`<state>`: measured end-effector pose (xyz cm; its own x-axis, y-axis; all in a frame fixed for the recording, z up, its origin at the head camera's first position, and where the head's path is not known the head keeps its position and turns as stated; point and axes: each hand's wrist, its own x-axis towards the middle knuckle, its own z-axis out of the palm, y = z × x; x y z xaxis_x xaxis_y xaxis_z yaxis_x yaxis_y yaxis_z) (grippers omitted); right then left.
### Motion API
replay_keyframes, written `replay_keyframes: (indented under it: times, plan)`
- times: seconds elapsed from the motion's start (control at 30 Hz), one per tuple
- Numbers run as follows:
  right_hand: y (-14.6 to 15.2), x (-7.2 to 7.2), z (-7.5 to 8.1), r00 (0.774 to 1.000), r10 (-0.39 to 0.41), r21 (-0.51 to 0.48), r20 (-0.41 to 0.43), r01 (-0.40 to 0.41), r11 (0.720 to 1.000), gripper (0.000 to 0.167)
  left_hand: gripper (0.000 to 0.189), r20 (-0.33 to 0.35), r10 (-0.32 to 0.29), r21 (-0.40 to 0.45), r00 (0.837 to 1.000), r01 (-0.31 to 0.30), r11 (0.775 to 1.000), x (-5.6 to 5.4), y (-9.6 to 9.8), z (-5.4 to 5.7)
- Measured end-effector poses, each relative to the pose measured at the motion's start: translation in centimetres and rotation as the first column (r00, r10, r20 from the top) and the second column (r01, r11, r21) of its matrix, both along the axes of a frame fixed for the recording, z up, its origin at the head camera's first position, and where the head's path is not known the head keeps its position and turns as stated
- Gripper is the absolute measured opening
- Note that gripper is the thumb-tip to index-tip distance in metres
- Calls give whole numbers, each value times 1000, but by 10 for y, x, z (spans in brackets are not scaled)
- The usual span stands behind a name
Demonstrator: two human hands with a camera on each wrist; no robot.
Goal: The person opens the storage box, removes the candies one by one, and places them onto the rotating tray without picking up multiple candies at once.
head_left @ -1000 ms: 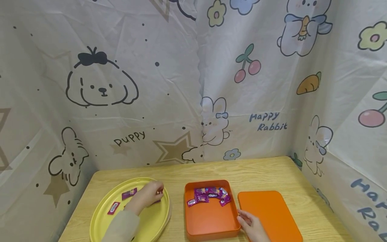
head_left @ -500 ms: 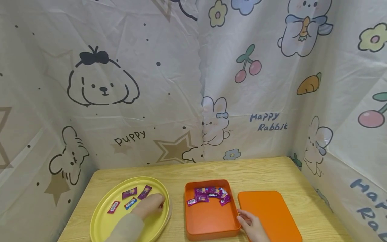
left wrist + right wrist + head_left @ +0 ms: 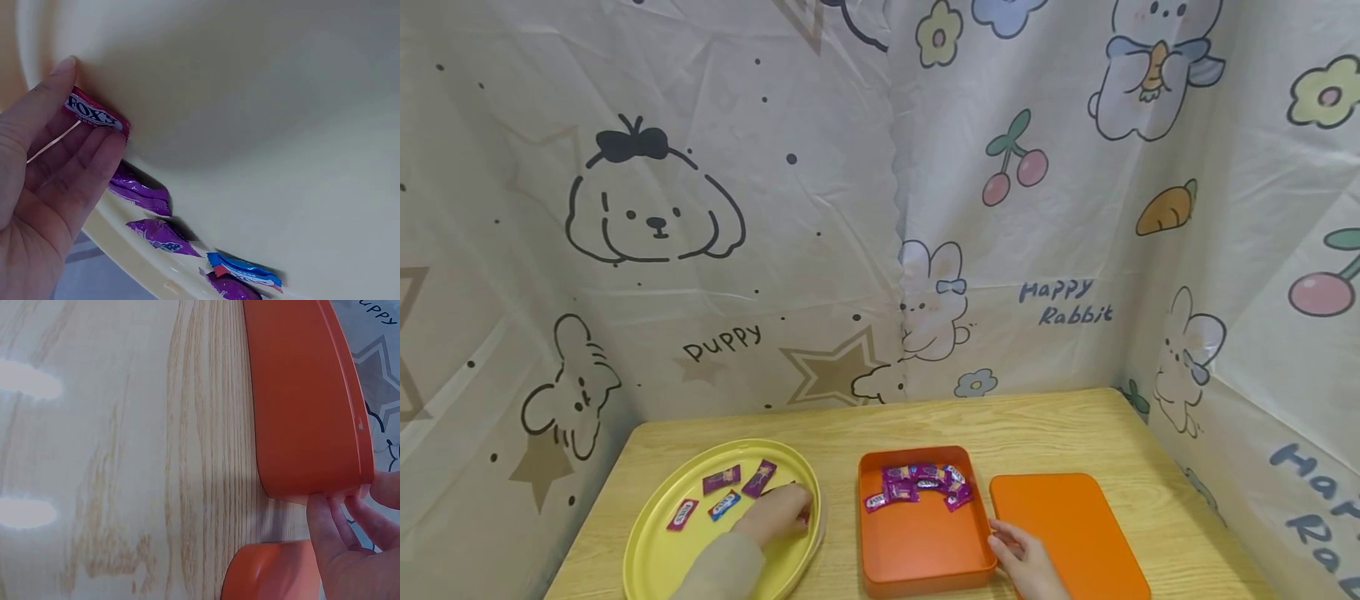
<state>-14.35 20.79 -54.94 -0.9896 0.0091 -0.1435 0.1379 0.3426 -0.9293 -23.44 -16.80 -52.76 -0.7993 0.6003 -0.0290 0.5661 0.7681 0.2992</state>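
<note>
In the head view my left hand (image 3: 775,514) is low over the right side of a round yellow tray (image 3: 647,546). The left wrist view shows its thumb and fingers pinching a red-wrapped Fox's candy (image 3: 94,114). Near that hand lie purple-wrapped candies (image 3: 759,477) and a blue-and-white one (image 3: 725,505); another red candy (image 3: 682,514) sits farther left in the tray. My right hand (image 3: 1028,560) holds the right wall of an open orange box (image 3: 898,546), thumb near the rim and fingers against the outer side. Several purple and red candies (image 3: 917,482) are grouped at the box's far end.
A flat orange lid (image 3: 1075,525) lies right of the box, under part of the right hand and wrist. Everything stands on a light wooden table (image 3: 835,429). Printed cloth (image 3: 820,250) hangs behind and at both sides.
My left hand has come down and toward the near right side of the tray, uncovering the blue candy and a purple one. The right hand and the box have not moved.
</note>
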Motion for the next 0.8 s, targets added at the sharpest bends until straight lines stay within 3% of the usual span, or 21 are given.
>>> replay_keyframes:
  times: [0.3,0.5,0.63,0.8]
  plan:
    - [2,-1,-2,1000,14,9,-4,-14,1000,45,20,54,45,-7,998,-44,999,2,2,1]
    - [2,-1,-2,1000,20,26,-4,-19,999,46,19,65,56,36,996,-58,998,0,0,2]
    - [1,-1,-2,1000,9,21,1,-10,1000,46,14,73,86,109,994,-94,990,-4,1,12]
    - [0,0,0,1000,-4,15,-1,4,1000,45,31,17,127,171,992,-128,977,-10,10,28]
